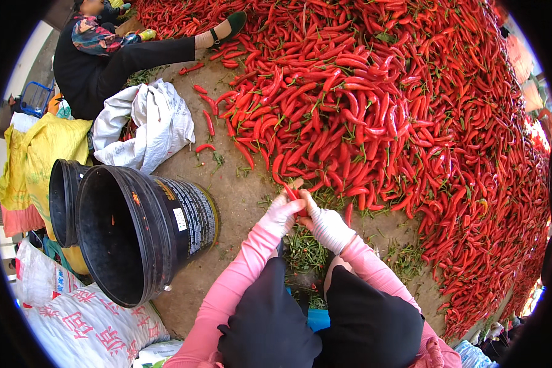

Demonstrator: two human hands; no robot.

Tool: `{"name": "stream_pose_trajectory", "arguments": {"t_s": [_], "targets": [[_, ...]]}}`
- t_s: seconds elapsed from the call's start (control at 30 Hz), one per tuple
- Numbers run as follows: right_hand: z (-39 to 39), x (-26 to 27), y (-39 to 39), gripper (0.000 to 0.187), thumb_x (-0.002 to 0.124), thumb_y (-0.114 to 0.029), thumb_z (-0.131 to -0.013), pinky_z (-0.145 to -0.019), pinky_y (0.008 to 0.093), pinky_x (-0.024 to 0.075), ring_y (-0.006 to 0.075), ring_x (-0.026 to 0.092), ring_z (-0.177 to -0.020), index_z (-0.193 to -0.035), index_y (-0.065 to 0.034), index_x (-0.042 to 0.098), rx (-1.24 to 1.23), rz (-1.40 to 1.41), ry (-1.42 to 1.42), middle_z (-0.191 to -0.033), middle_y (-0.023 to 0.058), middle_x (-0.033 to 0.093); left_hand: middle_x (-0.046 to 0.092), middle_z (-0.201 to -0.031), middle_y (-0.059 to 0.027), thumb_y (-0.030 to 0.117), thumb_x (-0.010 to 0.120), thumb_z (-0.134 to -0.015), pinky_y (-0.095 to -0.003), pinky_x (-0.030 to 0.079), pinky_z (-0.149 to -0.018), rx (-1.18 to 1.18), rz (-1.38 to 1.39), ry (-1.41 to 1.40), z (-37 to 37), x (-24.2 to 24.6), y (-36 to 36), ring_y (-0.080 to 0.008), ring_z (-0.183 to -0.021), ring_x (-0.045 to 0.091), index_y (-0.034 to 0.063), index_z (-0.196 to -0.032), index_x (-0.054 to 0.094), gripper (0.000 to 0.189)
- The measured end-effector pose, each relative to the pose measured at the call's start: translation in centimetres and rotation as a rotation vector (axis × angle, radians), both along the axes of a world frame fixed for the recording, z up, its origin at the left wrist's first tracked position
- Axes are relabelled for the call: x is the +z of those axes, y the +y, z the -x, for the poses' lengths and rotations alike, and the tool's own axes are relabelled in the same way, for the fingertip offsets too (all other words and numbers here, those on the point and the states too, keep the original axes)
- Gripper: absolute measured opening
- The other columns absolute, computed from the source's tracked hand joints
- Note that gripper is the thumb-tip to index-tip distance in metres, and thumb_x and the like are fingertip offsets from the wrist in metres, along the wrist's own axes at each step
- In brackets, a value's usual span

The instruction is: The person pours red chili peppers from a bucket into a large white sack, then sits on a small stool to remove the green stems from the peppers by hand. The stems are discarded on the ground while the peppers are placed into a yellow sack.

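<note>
A red chili pepper (294, 195) is held in front of my knees, at the near edge of a large heap of red chili peppers (349, 115). My left hand (279, 212), in a pale fingerless glove, grips it with the thumb across its side. From the other side, the bare fingertips of my right hand (325, 225) close on the same pepper; its stem end is hidden among the fingers. Below both hands, a pile of green stems (306, 250) lies on the floor between my feet.
At left, a black bucket (193, 216) lies tilted, its mouth towards me, beside another black bucket (60, 202). Behind them are an open white woven sack (165, 124) and a yellow sack (57, 142). A white printed sack (87, 326) lies nearer. Another person (80, 64) sits at upper left, one leg stretched to the heap.
</note>
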State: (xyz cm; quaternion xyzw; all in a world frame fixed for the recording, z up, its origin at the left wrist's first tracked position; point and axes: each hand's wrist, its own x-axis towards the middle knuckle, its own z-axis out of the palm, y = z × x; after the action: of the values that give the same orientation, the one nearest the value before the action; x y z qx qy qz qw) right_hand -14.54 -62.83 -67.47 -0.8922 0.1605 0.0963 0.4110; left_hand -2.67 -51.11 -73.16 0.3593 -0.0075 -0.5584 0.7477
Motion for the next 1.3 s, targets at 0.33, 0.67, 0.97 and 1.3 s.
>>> {"name": "stream_pose_trajectory", "arguments": {"t_s": [0.33,0.67,0.97,1.3], "targets": [[-0.4,0.3,0.1,0.058,0.061,-0.018,-0.093,-0.042,0.0201,0.0281,0.0047,0.041,-0.049,-0.143,-0.0021,0.036,-0.93,-1.313,-0.172,-0.066,-0.0023,0.05,0.066,-0.105,-0.0178,0.006,0.056,-0.093,-0.0273,0.053,-0.072,0.236,-0.158,-0.201,0.8,1.1,-4.2,-0.0147,-0.08,0.062,0.0035,-0.144,0.027,0.059],[-1.7,5.6,-1.1,0.034,0.056,-0.001,-0.091,-0.063,0.0202,0.0452,0.0052,0.051,-0.065,-0.125,-0.0023,0.052,-0.801,-0.268,-0.556,-0.077,0.0025,0.062,0.066,-0.102,-0.0197,0.003,0.056,-0.092,-0.0337,0.052,-0.064,0.4,-0.069,0.262,-0.8,2.3,-2.4,-0.0199,-0.072,0.063,0.0076,-0.112,0.052,0.02],[-3.8,3.2,-3.2,0.021,0.064,-0.022,-0.087,-0.069,0.0353,0.0501,0.0287,0.064,-0.074,-0.096,-0.0034,0.067,-0.314,-0.121,-0.2,-0.083,0.0168,0.065,0.056,-0.113,-0.0084,0.006,0.057,-0.089,-0.0273,0.05,-0.077,-0.074,-0.293,-0.545,1.2,0.8,-2.3,-0.0146,-0.087,0.056,0.0051,-0.151,0.019,0.072],[3.1,4.0,-6.7,0.036,0.071,-0.024,-0.08,-0.074,0.0436,0.052,0.0322,0.064,-0.09,-0.112,-0.0136,0.059,-0.235,0.413,-0.016,-0.097,0.0151,0.062,0.066,-0.085,-0.01,0.003,0.064,-0.087,-0.0244,0.048,-0.052,0.101,-0.362,-0.347,-2.6,-0.4,-1.0,-0.0127,-0.061,0.059,0.0048,-0.121,0.056,0.035]]}}
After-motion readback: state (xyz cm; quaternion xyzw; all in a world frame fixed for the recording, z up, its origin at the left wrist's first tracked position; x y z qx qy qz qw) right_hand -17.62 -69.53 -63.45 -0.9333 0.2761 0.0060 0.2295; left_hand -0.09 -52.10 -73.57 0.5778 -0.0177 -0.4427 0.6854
